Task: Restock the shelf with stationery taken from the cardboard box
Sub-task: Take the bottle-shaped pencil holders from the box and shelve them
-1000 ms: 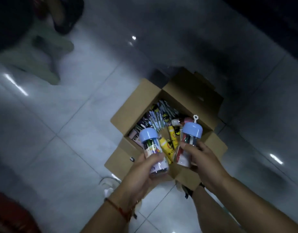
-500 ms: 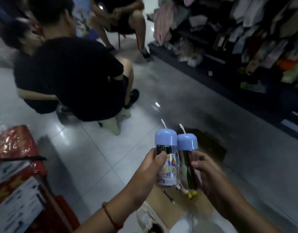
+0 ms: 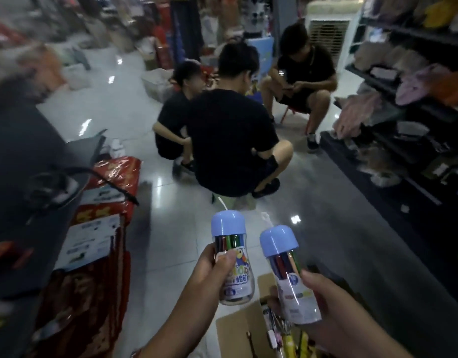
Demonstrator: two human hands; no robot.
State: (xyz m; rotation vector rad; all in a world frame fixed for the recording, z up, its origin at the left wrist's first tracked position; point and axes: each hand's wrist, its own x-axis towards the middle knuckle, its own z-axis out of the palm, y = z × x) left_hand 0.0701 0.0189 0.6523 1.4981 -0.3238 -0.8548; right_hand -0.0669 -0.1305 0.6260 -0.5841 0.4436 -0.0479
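Blue-capped and clear-bodied, the two jars of coloured pens are both in my grip above the cardboard box [image 3: 238, 329], whose open flap and remaining stationery show at the bottom of the view. My left hand [image 3: 210, 277] is wrapped around the left jar [image 3: 233, 264], thumb across its label, and holds it nearly upright with the cap pointing up and away from me. My right hand [image 3: 326, 303] is curled round the lower half of the right jar [image 3: 290, 272], which leans: its cap tips up and to the left, toward the other jar, though the two stand apart.

The shelf [image 3: 403, 104] I can see runs along my right side, dark and already crowded with soft goods; whether that is where these belong I cannot tell. If it is, my right hand is the nearer one, so I would expect that jar to go first, swung rightward and stood up straight, base down, before I let go.
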